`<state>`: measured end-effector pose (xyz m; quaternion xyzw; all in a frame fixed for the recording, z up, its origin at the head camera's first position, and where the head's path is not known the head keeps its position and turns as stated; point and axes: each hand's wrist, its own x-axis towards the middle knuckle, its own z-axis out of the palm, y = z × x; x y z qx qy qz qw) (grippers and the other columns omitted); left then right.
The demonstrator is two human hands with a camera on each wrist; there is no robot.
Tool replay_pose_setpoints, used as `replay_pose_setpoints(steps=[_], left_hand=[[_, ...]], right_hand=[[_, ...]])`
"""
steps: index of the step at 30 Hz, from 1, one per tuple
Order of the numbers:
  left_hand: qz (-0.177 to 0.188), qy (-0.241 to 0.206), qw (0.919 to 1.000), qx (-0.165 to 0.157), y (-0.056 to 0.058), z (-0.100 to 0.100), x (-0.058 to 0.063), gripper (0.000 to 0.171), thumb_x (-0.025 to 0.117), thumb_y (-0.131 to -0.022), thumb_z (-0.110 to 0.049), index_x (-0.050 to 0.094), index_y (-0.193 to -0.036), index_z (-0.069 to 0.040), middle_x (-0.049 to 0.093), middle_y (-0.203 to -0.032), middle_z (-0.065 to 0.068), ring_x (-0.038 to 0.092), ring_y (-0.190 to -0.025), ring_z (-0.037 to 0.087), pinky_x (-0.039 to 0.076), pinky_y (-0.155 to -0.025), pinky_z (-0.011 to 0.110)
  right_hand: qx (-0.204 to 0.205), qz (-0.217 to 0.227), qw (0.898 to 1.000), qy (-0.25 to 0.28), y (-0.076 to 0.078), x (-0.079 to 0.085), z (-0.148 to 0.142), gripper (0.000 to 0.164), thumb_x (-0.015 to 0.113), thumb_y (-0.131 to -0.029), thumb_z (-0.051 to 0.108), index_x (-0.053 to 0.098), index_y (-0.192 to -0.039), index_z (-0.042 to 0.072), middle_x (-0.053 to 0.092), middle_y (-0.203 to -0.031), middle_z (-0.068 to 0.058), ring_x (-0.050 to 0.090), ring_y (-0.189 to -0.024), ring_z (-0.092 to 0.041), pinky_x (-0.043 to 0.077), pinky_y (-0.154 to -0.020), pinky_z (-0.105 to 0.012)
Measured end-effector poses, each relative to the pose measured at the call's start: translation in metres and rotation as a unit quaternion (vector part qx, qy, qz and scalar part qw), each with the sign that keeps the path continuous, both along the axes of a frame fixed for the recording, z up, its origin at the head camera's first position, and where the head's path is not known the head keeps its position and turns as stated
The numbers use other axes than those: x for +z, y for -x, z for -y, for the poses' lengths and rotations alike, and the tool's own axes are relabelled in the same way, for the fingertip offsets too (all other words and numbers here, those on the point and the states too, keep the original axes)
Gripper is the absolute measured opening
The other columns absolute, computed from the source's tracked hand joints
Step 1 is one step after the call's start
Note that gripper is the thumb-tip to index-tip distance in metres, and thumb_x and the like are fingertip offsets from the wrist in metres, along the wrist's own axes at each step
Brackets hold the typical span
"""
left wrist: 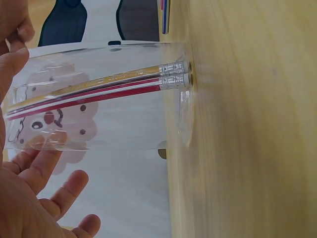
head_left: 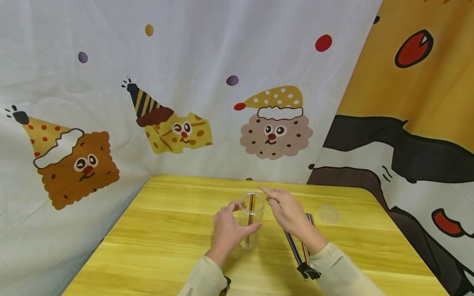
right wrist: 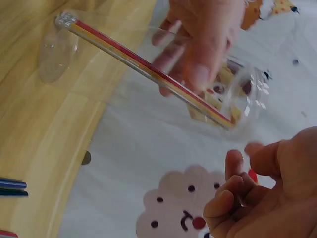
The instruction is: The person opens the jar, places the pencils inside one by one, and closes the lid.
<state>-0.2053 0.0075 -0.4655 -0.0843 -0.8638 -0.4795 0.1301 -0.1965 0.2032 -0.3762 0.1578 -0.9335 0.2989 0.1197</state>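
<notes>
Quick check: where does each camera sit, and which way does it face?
Head: on the head, facing forward and down at table and cloth; left hand, right hand and sleeves show.
Left wrist: on that wrist, facing the jar side-on; left hand and part of the right show.
Right wrist: on that wrist, facing the jar; both hands show.
Both wrist views share the jar and pencils inside.

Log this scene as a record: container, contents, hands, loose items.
container: clear cylinder, upright on the table
contents: yellow pencil, red-striped pencil, ferrule ends down
hands: left hand grips the cylinder; right hand beside its rim, holding nothing
loose items: more pencils lying right of the cylinder; clear disc farther right
</notes>
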Motion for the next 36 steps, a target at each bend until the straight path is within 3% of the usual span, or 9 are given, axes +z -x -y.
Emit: replay_pose_setpoints(steps=[6,8,10,13,15,18,22,31,36], left_hand=[[0.003,-0.005,1.0000,0.005,0.000,-0.002,0.001,0.074,0.100,-0.067,-0.054,0.071,-0.126,-0.020,0.076,-0.127,0.003,0.062,-0.129,0.035,0.035,-0.120,0.066],[0.008,-0.005,0.9999,0.010,0.000,-0.003,0.001,0.074,0.100,-0.066,-0.054,0.071,-0.126,-0.020,0.075,-0.127,0.002,0.060,-0.130,0.036,0.036,-0.119,0.066],[0.016,-0.006,0.9998,0.014,0.000,-0.003,0.001,0.074,0.100,-0.066,-0.053,0.070,-0.126,-0.021,0.075,-0.128,0.001,0.059,-0.131,0.036,0.038,-0.118,0.066],[0.028,-0.006,0.9994,0.021,-0.001,-0.002,0.002,0.073,0.100,-0.067,-0.052,0.070,-0.127,-0.023,0.074,-0.130,0.000,0.056,-0.134,0.038,0.042,-0.115,0.065],[0.032,-0.006,0.9992,0.024,-0.001,-0.001,0.003,0.073,0.100,-0.067,-0.051,0.070,-0.127,-0.024,0.073,-0.131,-0.001,0.055,-0.134,0.038,0.044,-0.113,0.065],[0.029,-0.005,0.9993,0.024,-0.002,-0.001,0.003,0.072,0.101,-0.067,-0.050,0.070,-0.126,-0.023,0.074,-0.130,0.000,0.056,-0.133,0.039,0.044,-0.112,0.067],[0.026,-0.004,0.9995,0.019,-0.002,-0.001,0.003,0.073,0.100,-0.067,-0.053,0.070,-0.126,-0.022,0.074,-0.129,0.000,0.058,-0.132,0.037,0.040,-0.115,0.067],[0.021,-0.004,0.9997,0.015,-0.002,-0.002,0.004,0.076,0.100,-0.067,-0.054,0.070,-0.128,-0.020,0.073,-0.130,0.003,0.057,-0.131,0.037,0.040,-0.115,0.067],[0.023,0.000,0.9996,0.014,-0.002,-0.002,0.004,0.078,0.099,-0.066,-0.056,0.069,-0.128,-0.020,0.074,-0.128,0.002,0.058,-0.130,0.036,0.041,-0.115,0.066]], right_hand=[[-0.061,0.024,0.996,0.060,0.006,-0.006,-0.061,0.042,0.048,-0.113,0.017,0.059,-0.151,0.004,0.072,-0.094,-0.016,0.046,-0.057,-0.014,0.043,-0.053,-0.031],[-0.091,0.047,0.994,0.042,0.010,-0.018,-0.090,0.041,0.053,-0.111,0.020,0.062,-0.146,0.000,0.073,-0.095,-0.021,0.059,-0.063,-0.019,0.049,-0.054,-0.033],[-0.123,0.076,0.989,0.012,0.015,-0.036,-0.118,0.040,0.058,-0.110,0.022,0.064,-0.140,-0.003,0.076,-0.110,-0.024,0.069,-0.078,-0.026,0.055,-0.062,-0.038],[-0.150,0.136,0.979,-0.018,0.019,-0.066,-0.151,0.042,0.065,-0.108,0.027,0.066,-0.132,-0.007,0.074,-0.119,-0.029,0.074,-0.095,-0.034,0.061,-0.072,-0.043],[-0.159,0.173,0.972,-0.016,0.022,-0.083,-0.165,0.044,0.068,-0.106,0.029,0.067,-0.128,-0.009,0.074,-0.117,-0.029,0.073,-0.094,-0.033,0.061,-0.073,-0.044],[-0.166,0.198,0.966,-0.005,0.025,-0.102,-0.176,0.046,0.073,-0.103,0.031,0.067,-0.125,-0.009,0.075,-0.114,-0.026,0.073,-0.093,-0.031,0.062,-0.075,-0.044],[-0.175,0.196,0.965,-0.009,0.028,-0.112,-0.179,0.047,0.075,-0.101,0.032,0.067,-0.122,-0.009,0.074,-0.113,-0.025,0.072,-0.094,-0.031,0.061,-0.078,-0.047],[-0.171,0.200,0.965,0.000,0.031,-0.109,-0.175,0.037,0.075,-0.098,0.016,0.066,-0.123,-0.010,0.073,-0.113,-0.027,0.072,-0.091,-0.028,0.062,-0.073,-0.041],[-0.169,0.199,0.963,-0.060,0.034,-0.106,-0.174,0.034,0.076,-0.095,0.012,0.067,-0.119,-0.011,0.074,-0.115,-0.027,0.071,-0.092,-0.030,0.061,-0.075,-0.043]])
